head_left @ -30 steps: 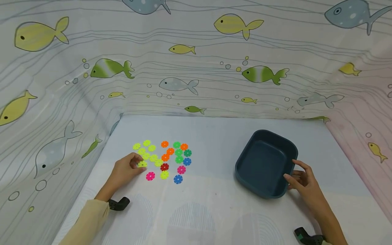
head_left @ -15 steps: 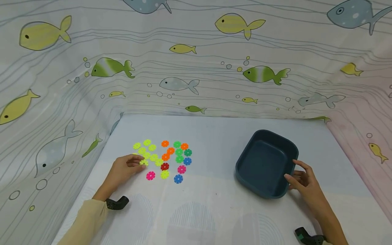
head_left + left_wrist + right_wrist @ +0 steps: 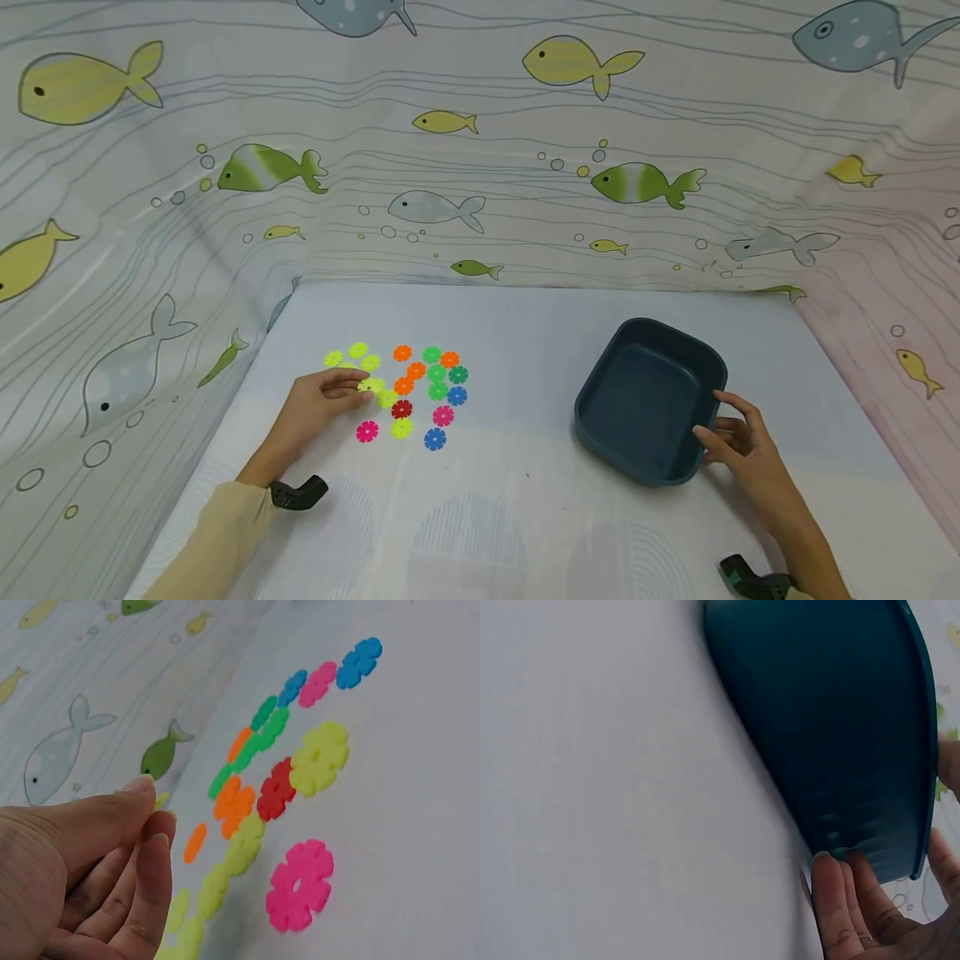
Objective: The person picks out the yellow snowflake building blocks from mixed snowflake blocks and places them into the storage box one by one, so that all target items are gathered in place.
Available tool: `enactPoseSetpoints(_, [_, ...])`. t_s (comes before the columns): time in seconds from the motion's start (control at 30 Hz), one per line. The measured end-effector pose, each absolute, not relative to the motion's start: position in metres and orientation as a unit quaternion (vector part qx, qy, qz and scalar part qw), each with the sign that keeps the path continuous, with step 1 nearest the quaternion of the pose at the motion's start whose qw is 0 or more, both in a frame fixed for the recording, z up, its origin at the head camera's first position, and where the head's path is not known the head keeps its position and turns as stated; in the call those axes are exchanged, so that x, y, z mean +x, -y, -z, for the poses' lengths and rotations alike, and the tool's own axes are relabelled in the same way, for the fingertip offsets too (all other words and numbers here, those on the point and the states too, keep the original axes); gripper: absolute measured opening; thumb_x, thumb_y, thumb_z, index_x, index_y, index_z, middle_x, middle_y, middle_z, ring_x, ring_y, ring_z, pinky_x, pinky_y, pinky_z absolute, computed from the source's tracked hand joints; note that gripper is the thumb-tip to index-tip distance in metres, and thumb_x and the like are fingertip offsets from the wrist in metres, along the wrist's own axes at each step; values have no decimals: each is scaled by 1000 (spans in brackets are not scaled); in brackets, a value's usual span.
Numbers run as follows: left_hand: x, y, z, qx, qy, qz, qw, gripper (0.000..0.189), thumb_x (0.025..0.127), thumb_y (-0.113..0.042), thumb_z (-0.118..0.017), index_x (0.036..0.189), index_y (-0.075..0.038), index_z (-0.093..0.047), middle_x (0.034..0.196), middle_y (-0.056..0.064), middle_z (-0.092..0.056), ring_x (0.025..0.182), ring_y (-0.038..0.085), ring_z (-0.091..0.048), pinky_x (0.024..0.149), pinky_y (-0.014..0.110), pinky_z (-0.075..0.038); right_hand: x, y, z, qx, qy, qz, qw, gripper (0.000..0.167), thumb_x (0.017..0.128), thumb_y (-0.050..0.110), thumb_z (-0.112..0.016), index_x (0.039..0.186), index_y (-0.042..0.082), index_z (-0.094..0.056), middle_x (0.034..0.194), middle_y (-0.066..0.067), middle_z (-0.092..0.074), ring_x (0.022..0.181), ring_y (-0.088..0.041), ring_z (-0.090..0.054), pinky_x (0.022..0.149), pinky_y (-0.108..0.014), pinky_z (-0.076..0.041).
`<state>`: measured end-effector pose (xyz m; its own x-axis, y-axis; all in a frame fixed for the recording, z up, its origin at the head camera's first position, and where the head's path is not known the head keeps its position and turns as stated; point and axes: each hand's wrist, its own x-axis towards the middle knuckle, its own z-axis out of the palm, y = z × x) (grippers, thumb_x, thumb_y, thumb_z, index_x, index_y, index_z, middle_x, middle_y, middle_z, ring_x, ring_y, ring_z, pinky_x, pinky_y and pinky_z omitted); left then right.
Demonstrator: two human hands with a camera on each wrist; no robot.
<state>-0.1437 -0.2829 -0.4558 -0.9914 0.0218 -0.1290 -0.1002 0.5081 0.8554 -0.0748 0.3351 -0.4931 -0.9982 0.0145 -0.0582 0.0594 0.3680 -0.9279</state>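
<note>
Pale cloth [image 3: 517,150] walls the far, left and right sides, printed with thin wavy lines, small bubbles and fish [image 3: 648,183] in yellow, green and grey-blue. Toward the right it turns pinkish. It meets the table [image 3: 525,350] along a nearly straight far edge. Tabletop whitish, bluer on the far side, paler near. Faint ribbed arches [image 3: 467,542] print the near part; a tiny dark speck [image 3: 527,475] shows around the middle.

Left of middle, a loose spread of notched, flower-shaped discs. Yellow discs [image 3: 358,350] sit mostly at the left, orange discs [image 3: 402,353] beside them, green discs [image 3: 437,373] farther right. Blue discs [image 3: 435,439] on the right side of the spread; a red disc [image 3: 402,409] just beyond a lone yellow one; a pink disc [image 3: 367,432] at near left, another farther right.

Left hand [image 3: 315,412] at the left edge of the spread, thumb and fingers pinching a yellow disc [image 3: 371,385]; the wrist view shows only a sliver of it. Beige sleeve [image 3: 217,533], black wrist device [image 3: 298,493].

Right of the discs, well apart, a dark blue tray [image 3: 645,400] rests on the table, set askew. Right hand [image 3: 738,442] grips its right side, thumb at the rim, fingers against the outer wall.
</note>
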Motion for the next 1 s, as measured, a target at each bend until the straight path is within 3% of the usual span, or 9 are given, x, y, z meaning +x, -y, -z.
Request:
enactPoseSetpoints(0.47, [-162, 234, 440, 10, -842, -532, 88, 55, 86, -40, -85, 129, -10, -70, 119, 11, -70, 109, 25, -69, 86, 24, -57, -73, -334, 492, 28, -829, 558, 19, 72, 105, 25, -62, 162, 30, -17, 134, -15, -46, 98, -10, -64, 77, -29, -58])
enactPoseSetpoints(0.7, [-174, 204, 433, 44, -825, -553, 108, 48, 85, -41, -85, 125, -17, -72, 114, 8, -71, 104, 23, -71, 90, 40, -59, -73, -335, 492, 24, -830, 557, 18, 73, 106, 25, -61, 163, 28, -16, 136, -16, -46, 97, -10, -64, 77, -30, -58])
enactPoseSetpoints(0.9, [-183, 175, 425, 90, -811, -564, 125, 40, 87, -38, -85, 122, -20, -74, 112, 4, -73, 105, 23, -69, 91, 36, -57, -72, -335, 493, 23, -830, 558, 16, 72, 106, 24, -62, 162, 29, -18, 133, -15, -47, 96, -11, -64, 77, -31, -58])
enactPoseSetpoints(1.0, [-187, 158, 421, 112, -801, -573, 131, 37, 88, -35, -84, 120, -21, -74, 109, 4, -74, 103, 24, -69, 93, 42, -57, -72, -335, 492, 21, -830, 558, 15, 72, 106, 24, -61, 163, 28, -17, 131, -14, -47, 95, -13, -65, 77, -30, -58])
